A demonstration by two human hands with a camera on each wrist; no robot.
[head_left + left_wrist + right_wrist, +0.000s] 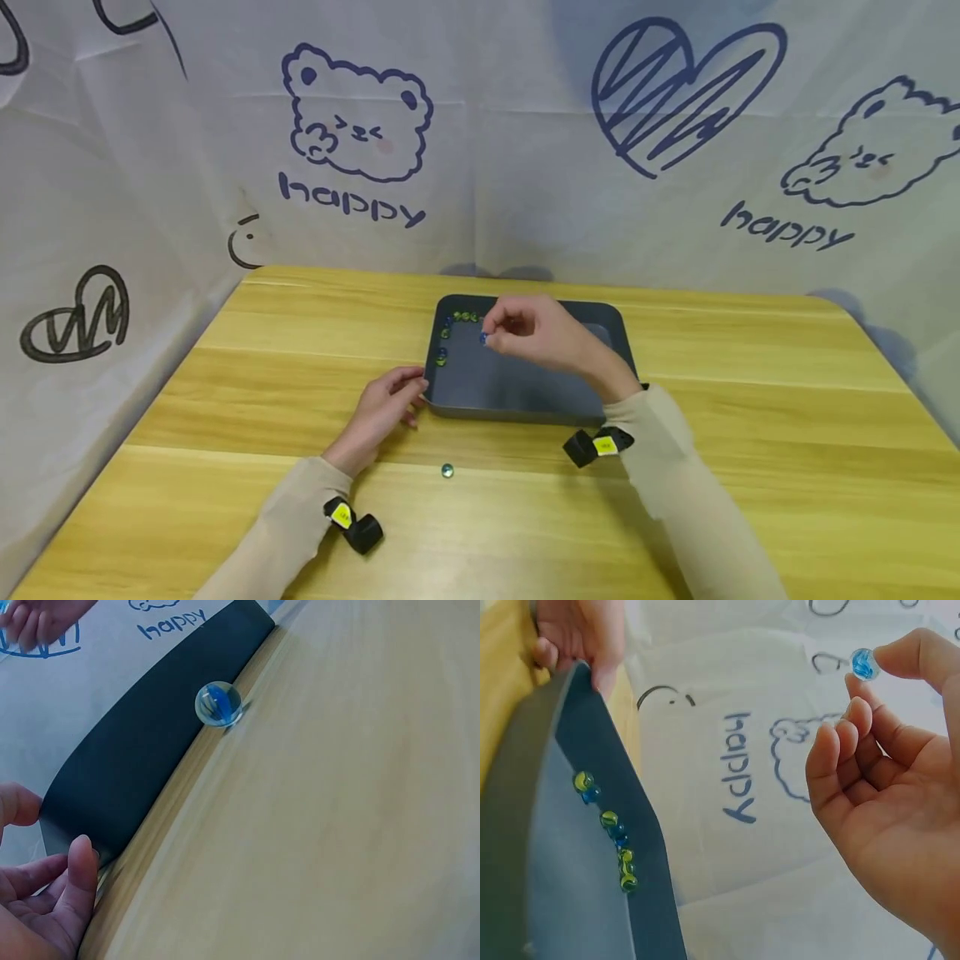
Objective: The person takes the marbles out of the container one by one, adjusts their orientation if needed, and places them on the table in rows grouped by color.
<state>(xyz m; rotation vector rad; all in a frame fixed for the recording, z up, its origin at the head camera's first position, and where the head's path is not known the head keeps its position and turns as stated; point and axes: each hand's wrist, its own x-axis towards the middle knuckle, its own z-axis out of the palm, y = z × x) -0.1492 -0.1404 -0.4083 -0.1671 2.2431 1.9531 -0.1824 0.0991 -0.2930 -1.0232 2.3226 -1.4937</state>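
Observation:
My right hand (536, 333) is raised over the dark grey tray (517, 414) in the head view. Its thumb and index finger pinch a clear marble with blue swirls (865, 664), seen best in the right wrist view. At the tray's near left corner, my left hand (381, 414) touches the outside with relaxed fingers (81, 874). Several green-yellow marbles (628, 882) and blue marbles (591, 796) lie inside along the tray's left and far sides. Another clear marble with a blue core (218, 704) sits on the table in front of the tray.
The tray stands on a light wooden table (750, 400), toward its far edge. White cloth (517, 192) printed with bears, hearts and the word "happy" hangs behind and to the left.

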